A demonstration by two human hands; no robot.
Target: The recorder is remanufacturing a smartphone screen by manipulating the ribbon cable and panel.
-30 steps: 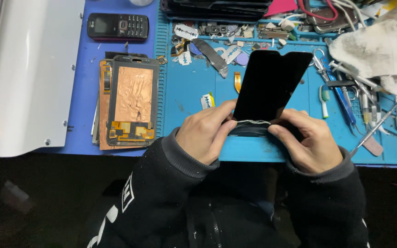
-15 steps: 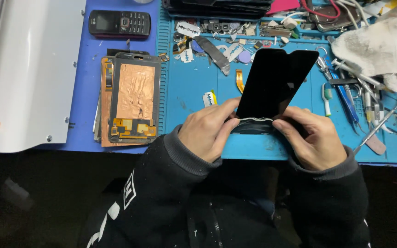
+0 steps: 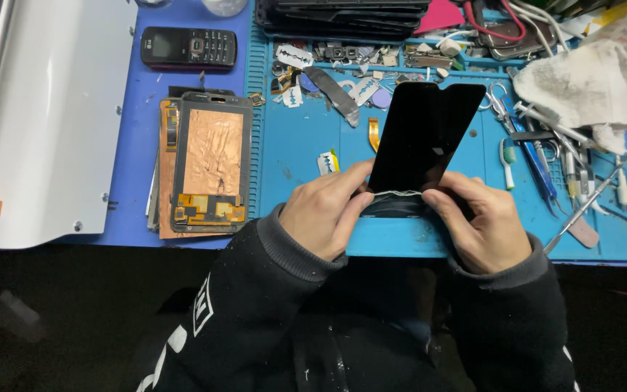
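A black phone screen panel lies tilted on the blue work mat, its top end pointing away from me. My left hand and my right hand both pinch its near end, where a thin whitish strip of adhesive runs across the glass. The fingertips of both hands meet at that strip. The panel's lower edge is hidden under my fingers.
A stack of screen assemblies with copper backing lies left of the mat. A black keypad phone sits at the back left. Tweezers and tools, a dirty white cloth, razor blades and small parts crowd the back and right.
The two hands and the screen panel stay in place; the fingers shift slightly along the adhesive strip at the near end.
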